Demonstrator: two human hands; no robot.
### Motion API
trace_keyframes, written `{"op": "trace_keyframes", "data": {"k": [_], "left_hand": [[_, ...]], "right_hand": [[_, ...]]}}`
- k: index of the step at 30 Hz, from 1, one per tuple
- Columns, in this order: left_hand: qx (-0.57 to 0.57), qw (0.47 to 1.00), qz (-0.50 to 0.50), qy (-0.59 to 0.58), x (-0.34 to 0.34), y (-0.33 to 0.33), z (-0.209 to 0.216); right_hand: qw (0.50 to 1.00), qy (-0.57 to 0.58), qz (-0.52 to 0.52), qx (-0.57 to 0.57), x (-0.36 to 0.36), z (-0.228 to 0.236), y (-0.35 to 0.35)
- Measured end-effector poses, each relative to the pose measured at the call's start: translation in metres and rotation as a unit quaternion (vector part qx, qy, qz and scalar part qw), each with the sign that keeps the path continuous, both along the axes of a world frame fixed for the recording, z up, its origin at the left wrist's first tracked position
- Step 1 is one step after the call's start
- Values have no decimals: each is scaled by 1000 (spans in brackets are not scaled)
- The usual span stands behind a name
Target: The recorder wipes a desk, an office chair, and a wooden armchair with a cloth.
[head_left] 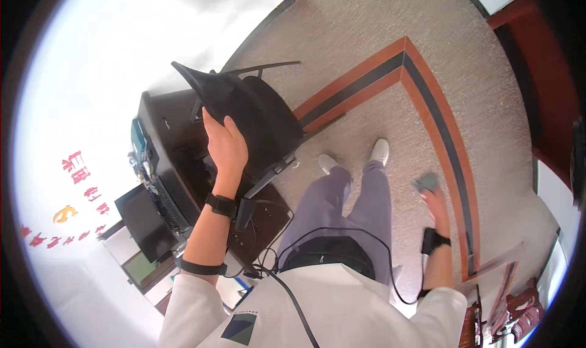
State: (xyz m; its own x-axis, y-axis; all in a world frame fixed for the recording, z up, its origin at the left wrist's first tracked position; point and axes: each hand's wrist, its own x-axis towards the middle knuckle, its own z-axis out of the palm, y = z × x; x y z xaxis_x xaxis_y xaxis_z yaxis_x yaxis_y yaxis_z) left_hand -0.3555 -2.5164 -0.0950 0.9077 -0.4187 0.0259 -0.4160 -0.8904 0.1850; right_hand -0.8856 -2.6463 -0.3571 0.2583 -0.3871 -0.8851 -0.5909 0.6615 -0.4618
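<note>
My left hand [227,148] grips the edge of a black office chair [256,113], with the fingers along one side of the backrest and the thumb apart on the other. The chair stands tilted in view at the upper left, beside a dark desk [174,125]. Out to the right and low, my right hand [434,203] is blurred by motion. Its fingers are closed on a crumpled grey cloth [426,181], held above the floor and away from any furniture.
A monitor [146,222] and a keyboard [168,201] are on the desk at left. Black cables [293,296] hang across my front. Carved reddish wooden furniture [519,314] is at the lower right. An orange and black floor border [427,98] turns a corner ahead of my feet.
</note>
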Motion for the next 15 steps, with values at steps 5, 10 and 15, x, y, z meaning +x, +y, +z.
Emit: {"op": "trace_keyframes", "data": {"k": [5, 10, 15], "left_hand": [[-31, 999, 16, -37, 9, 18, 7], [-94, 993, 72, 8, 4, 8, -3], [-46, 998, 51, -9, 1, 5, -5]], "right_hand": [[946, -146, 278, -86, 269, 31, 79], [930, -264, 235, -100, 376, 5, 167], [970, -170, 171, -27, 414, 17, 207]]}}
